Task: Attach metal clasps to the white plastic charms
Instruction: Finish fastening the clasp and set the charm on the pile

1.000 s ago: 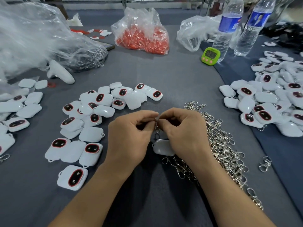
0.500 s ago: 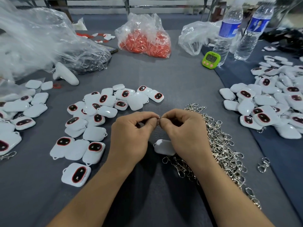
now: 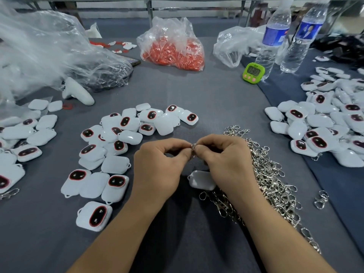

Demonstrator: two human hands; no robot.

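Grey table: both hands pinch metal clasp.

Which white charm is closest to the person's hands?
The lone white charm just below the right hand, blank side up; the others lie in heaps farther away.

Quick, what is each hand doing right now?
Left hand: fingers curled, pinching the metal clasp.
Right hand: fingers curled, pinching the same clasp.
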